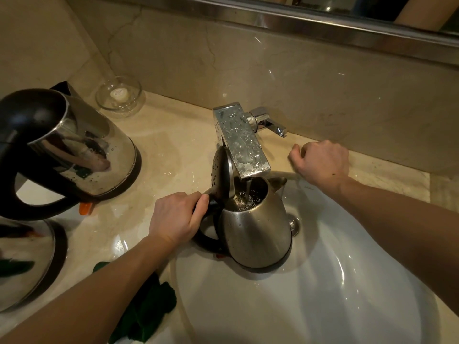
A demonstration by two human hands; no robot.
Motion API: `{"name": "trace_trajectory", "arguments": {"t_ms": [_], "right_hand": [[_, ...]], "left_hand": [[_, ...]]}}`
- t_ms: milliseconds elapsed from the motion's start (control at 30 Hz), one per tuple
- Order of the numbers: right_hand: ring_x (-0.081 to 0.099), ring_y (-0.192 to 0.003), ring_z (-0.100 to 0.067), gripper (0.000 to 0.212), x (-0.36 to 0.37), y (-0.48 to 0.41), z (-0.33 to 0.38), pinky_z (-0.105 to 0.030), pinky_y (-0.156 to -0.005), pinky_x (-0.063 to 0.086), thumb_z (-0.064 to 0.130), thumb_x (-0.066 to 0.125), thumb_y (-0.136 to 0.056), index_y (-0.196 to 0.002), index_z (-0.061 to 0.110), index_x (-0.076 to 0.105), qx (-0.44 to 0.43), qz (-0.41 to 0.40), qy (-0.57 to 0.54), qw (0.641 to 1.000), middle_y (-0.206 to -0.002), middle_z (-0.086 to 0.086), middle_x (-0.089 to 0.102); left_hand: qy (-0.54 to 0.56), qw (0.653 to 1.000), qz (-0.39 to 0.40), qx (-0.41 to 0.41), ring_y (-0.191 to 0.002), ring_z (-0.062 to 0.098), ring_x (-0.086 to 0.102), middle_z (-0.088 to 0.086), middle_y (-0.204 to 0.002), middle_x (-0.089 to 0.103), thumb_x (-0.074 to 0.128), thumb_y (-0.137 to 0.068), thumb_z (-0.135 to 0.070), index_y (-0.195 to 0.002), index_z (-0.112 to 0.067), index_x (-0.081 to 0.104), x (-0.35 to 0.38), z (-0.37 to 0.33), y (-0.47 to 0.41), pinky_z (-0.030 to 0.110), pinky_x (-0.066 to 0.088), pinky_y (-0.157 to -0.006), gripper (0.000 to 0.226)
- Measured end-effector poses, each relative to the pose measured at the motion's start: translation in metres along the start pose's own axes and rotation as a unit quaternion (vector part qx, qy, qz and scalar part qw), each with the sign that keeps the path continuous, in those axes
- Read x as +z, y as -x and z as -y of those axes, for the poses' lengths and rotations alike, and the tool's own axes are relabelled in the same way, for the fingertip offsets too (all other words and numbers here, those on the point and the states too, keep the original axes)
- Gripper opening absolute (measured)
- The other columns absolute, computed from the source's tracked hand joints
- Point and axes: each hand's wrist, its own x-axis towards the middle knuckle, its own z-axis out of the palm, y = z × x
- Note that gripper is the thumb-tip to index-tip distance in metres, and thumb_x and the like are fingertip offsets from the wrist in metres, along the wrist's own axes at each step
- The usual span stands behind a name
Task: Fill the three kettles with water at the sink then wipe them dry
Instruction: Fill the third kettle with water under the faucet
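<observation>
A steel kettle (255, 232) stands in the white sink (347, 281) with its lid (221, 175) flipped up. Water runs from the square chrome tap (241, 142) into its mouth. My left hand (176, 217) grips the kettle's black handle. My right hand (323, 162) hovers with curled fingers and holds nothing, just below the tap lever (268, 121). A second steel kettle (74, 147) stands on the counter at the left. A third kettle (27, 261) shows partly at the lower left edge. A dark green cloth (146, 309) lies on the counter by the sink's front left rim.
A glass dish (119, 96) with a small white round object sits on the beige marble counter (173, 135) at the back left. The marble wall and a mirror frame (323, 26) rise close behind the tap. A drain (294, 225) shows beside the kettle.
</observation>
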Motion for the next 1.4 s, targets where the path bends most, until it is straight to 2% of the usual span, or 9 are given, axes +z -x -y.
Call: {"name": "trace_trajectory", "arguments": {"t_ms": [100, 200, 367, 567, 700, 967, 1100, 1200, 1400], "right_hand": [[0.055, -0.061, -0.031, 0.059, 0.0001, 0.0002, 0.0002, -0.031, -0.062, 0.042, 0.046, 0.029, -0.096, -0.071, 0.012, 0.071, 0.0, -0.002, -0.001, 1.0, -0.059, -0.01, 0.053], [0.055, -0.062, -0.032, 0.059, -0.0008, 0.0004, 0.0008, -0.031, -0.064, 0.044, 0.046, 0.029, -0.095, -0.073, 0.011, 0.071, 0.003, 0.0, -0.004, 1.0, -0.061, -0.011, 0.055], [0.048, -0.061, -0.031, 0.058, -0.003, 0.0008, 0.0015, -0.031, -0.062, 0.038, 0.046, 0.03, -0.096, -0.077, 0.012, 0.073, 0.006, 0.006, 0.0, 1.0, -0.062, -0.011, 0.05], [0.051, -0.06, -0.03, 0.058, -0.0029, 0.0004, 0.0011, -0.03, -0.061, 0.04, 0.046, 0.03, -0.096, -0.075, 0.011, 0.072, 0.0, 0.003, -0.001, 1.0, -0.06, -0.01, 0.051], [0.056, -0.061, -0.031, 0.06, -0.0021, 0.0005, 0.0003, -0.031, -0.064, 0.046, 0.047, 0.028, -0.096, -0.071, 0.012, 0.071, 0.0, 0.003, -0.006, 1.0, -0.06, -0.011, 0.055], [0.05, -0.061, -0.031, 0.058, -0.0011, 0.0003, 0.0007, -0.031, -0.062, 0.041, 0.045, 0.031, -0.095, -0.073, 0.011, 0.071, 0.007, 0.002, -0.004, 1.0, -0.062, -0.012, 0.053], [0.052, -0.059, -0.031, 0.058, -0.0015, 0.0005, 0.0006, -0.031, -0.061, 0.042, 0.045, 0.03, -0.095, -0.069, 0.011, 0.069, 0.004, 0.004, -0.004, 1.0, -0.058, -0.011, 0.051], [0.057, -0.061, -0.032, 0.058, -0.0016, 0.0007, 0.0003, -0.031, -0.064, 0.047, 0.046, 0.029, -0.095, -0.067, 0.012, 0.067, 0.001, 0.004, -0.007, 1.0, -0.06, -0.012, 0.057], [0.057, -0.06, -0.031, 0.058, -0.0019, 0.0007, 0.0005, -0.031, -0.063, 0.046, 0.046, 0.029, -0.096, -0.064, 0.012, 0.065, 0.0, 0.005, -0.007, 1.0, -0.059, -0.011, 0.055]], "left_hand": [[0.0, 1.0, -0.002, 0.001, -0.048, 0.015, 0.043, -0.004, -0.051, 0.046, 0.013, -0.094, -0.047, -0.067, -0.022, 0.054, 0.0003, -0.0003, -0.0007, 0.033, 0.042, -0.054, 0.055], [0.002, 1.0, -0.002, 0.001, -0.048, 0.015, 0.044, -0.004, -0.05, 0.046, 0.014, -0.095, -0.047, -0.066, -0.025, 0.05, 0.0005, 0.0001, -0.0006, 0.035, 0.043, -0.053, 0.051], [0.005, 1.0, -0.002, 0.001, -0.048, 0.014, 0.043, -0.003, -0.05, 0.046, 0.014, -0.094, -0.047, -0.067, -0.02, 0.057, 0.0013, 0.0007, 0.0, 0.033, 0.042, -0.053, 0.057], [0.004, 1.0, -0.001, 0.002, -0.048, 0.014, 0.044, -0.004, -0.05, 0.046, 0.014, -0.095, -0.048, -0.068, -0.02, 0.058, 0.0019, 0.0014, -0.0006, 0.034, 0.043, -0.053, 0.059], [0.003, 1.0, 0.001, -0.001, -0.048, 0.014, 0.044, -0.004, -0.05, 0.045, 0.014, -0.095, -0.048, -0.066, -0.021, 0.055, 0.0015, 0.0013, -0.0005, 0.035, 0.045, -0.054, 0.057], [0.001, 1.0, 0.01, -0.008, -0.05, 0.016, 0.046, -0.002, -0.052, 0.049, 0.012, -0.093, -0.05, -0.069, -0.019, 0.059, 0.0013, 0.0012, -0.0006, 0.037, 0.045, -0.056, 0.061], [0.001, 1.0, 0.017, -0.011, -0.051, 0.017, 0.047, -0.001, -0.053, 0.05, 0.012, -0.093, -0.05, -0.069, -0.018, 0.06, 0.0023, 0.0022, -0.0014, 0.039, 0.046, -0.057, 0.063], [0.002, 1.0, 0.018, -0.01, -0.051, 0.017, 0.046, -0.002, -0.053, 0.049, 0.011, -0.094, -0.051, -0.069, -0.019, 0.06, 0.0023, 0.0023, -0.0014, 0.039, 0.046, -0.056, 0.063], [0.002, 1.0, 0.017, -0.01, -0.051, 0.016, 0.047, -0.003, -0.052, 0.05, 0.012, -0.094, -0.051, -0.069, -0.019, 0.061, 0.0021, 0.002, -0.001, 0.039, 0.047, -0.056, 0.063]]}}
